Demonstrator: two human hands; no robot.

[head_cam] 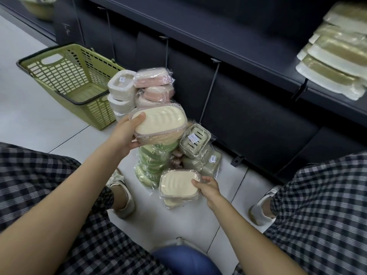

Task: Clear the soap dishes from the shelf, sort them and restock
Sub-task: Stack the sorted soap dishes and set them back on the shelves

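White tiled floor [39,116] bears wrapped soap dishes [153,163] and basket [75,82].

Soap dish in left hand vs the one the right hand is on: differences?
The soap dish in the left hand is lifted above the piles; the soap dish under the right hand sits on another cream dish on the floor. The left hand grips its dish by the end, thumb on top; the right hand pinches its dish's edge. Both are cream, ribbed and plastic-wrapped.
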